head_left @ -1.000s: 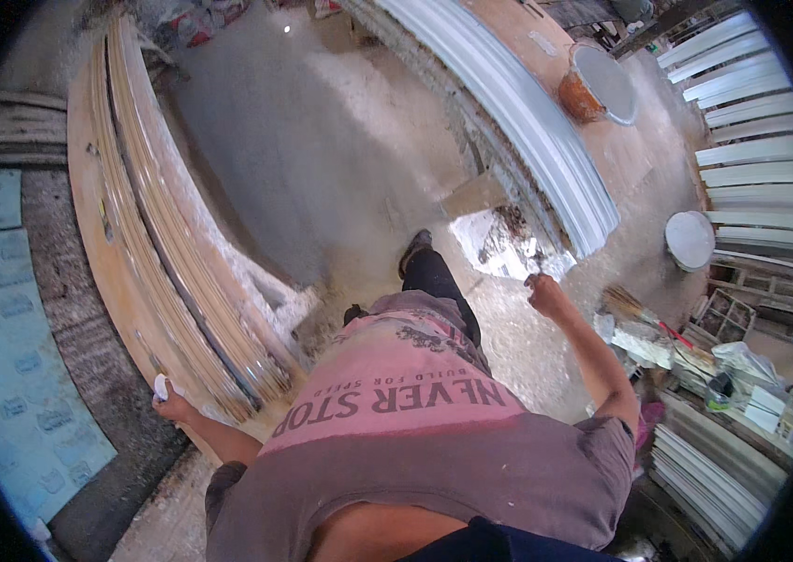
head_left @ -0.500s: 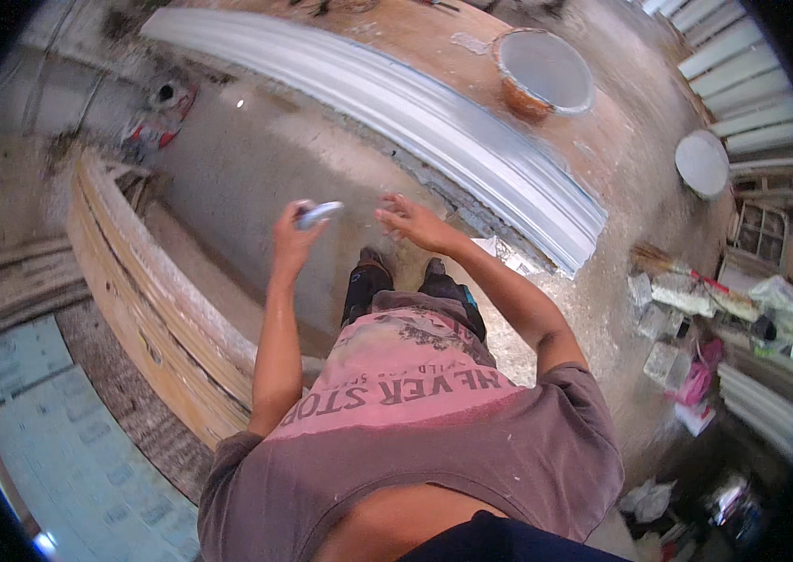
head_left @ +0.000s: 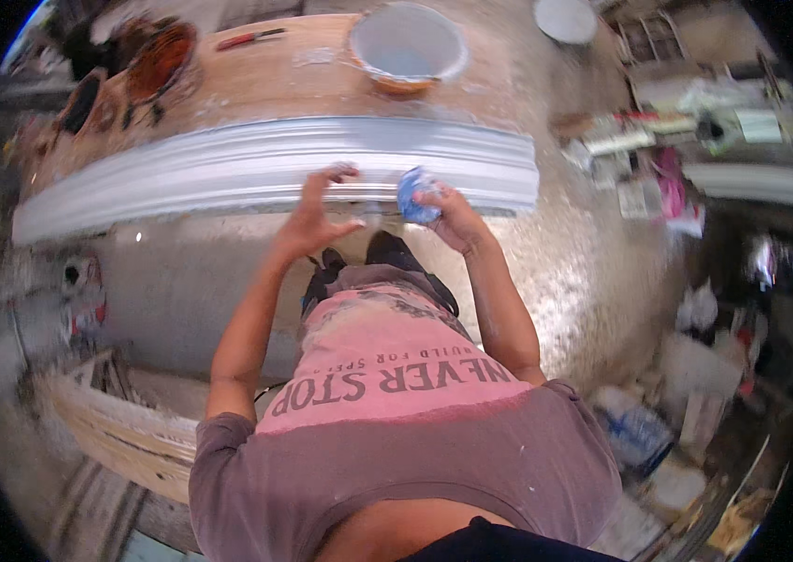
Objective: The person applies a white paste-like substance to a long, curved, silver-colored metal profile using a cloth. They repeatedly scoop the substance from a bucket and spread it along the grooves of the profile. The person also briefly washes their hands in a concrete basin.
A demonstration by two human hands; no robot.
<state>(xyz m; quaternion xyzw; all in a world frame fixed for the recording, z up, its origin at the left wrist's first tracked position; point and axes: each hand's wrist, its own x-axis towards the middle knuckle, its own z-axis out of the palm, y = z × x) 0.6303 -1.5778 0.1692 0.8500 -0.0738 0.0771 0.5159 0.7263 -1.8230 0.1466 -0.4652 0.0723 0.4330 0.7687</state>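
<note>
My right hand (head_left: 451, 217) grips a small, rounded, blue-and-white thing (head_left: 417, 195), whose kind blur hides. Beside it my left hand (head_left: 314, 223) is open, thumb and fingers spread with nothing between them. Both hands are at the near edge of a long white ribbed moulding (head_left: 275, 164), which stretches across in front of me. I cannot tell whether either hand touches it. Beyond the moulding, on a wooden board (head_left: 275, 80), stands a wide tub (head_left: 406, 47) with a whitish inside and orange-brown smears below its rim.
An orange-brown bowl (head_left: 162, 64) and a red-handled tool (head_left: 249, 39) lie on the board to the left. A round white lid-like disc (head_left: 565, 19) is at the far right. Clutter with a pink bag (head_left: 668, 183) fills the right side. A wooden mould (head_left: 125, 426) sits lower left.
I have turned to the right, so the moulding now lies across in front of me. The blue-and-white thing has passed from my left hand to my right, and my left hand has opened.
</note>
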